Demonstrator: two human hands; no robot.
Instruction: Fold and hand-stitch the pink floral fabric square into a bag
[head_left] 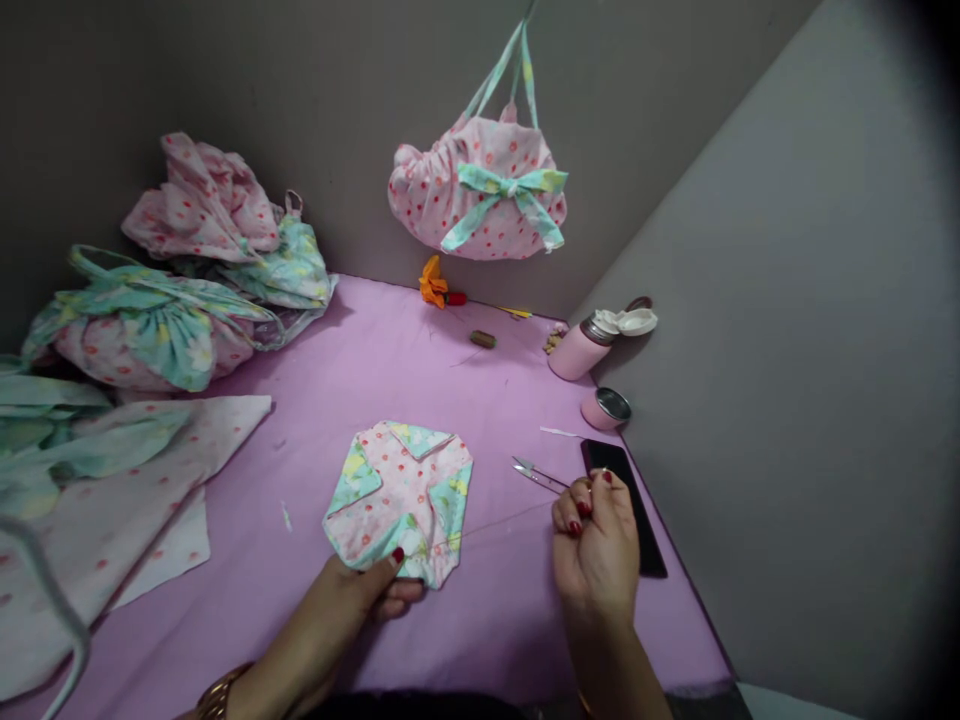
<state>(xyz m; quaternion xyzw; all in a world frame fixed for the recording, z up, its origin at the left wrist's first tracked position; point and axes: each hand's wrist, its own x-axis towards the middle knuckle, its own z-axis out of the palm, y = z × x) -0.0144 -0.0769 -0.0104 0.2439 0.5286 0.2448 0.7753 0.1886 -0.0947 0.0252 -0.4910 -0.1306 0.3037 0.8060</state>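
Note:
My left hand [375,590] pinches the lower edge of a fabric piece [401,485] between thumb and fingers. This piece is pink with red dots, roughly eight-sided, with mint floral patches at its corners. A thin sewing thread [499,522] runs taut from its lower part to my right hand [600,530]. The fingers of my right hand are closed on that thread, palm turned up; a small glint shows at the fingertips, too small to tell whether it is a needle. Just beyond this hand lie thread snips [534,474], their handle end hidden by the fingers.
A black phone [649,530] lies by my right wrist. Behind it stand a pink cup lid [604,408] and an open pink bottle [577,350]. Thread spools [484,340] lie farther back. Cloth bundles [150,330] and loose fabric [150,480] cover the left. A bow-tied bag [487,190] hangs above.

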